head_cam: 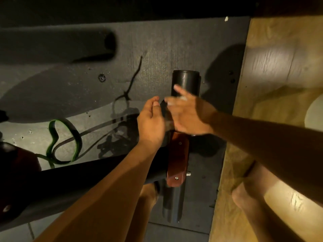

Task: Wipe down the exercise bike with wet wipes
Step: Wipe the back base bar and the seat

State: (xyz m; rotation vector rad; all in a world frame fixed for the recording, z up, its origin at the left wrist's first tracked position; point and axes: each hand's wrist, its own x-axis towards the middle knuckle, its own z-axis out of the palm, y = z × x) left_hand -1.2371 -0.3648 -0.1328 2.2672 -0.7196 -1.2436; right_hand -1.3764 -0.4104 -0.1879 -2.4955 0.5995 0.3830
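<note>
Green band (79,144) and bike base (185,81) lie on dark mat (157,49).

A green band (77,145) lies looped on the dark mat (174,49) at lower left. Wooden floor (271,58) fills the right side.

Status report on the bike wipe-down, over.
Right hand blurred, fingers straight, over black base tube; whitish patch at fingers, maybe the wipe. Left hand cupped beside it, grip unclear. Green band on mat, clear of hands.
</note>
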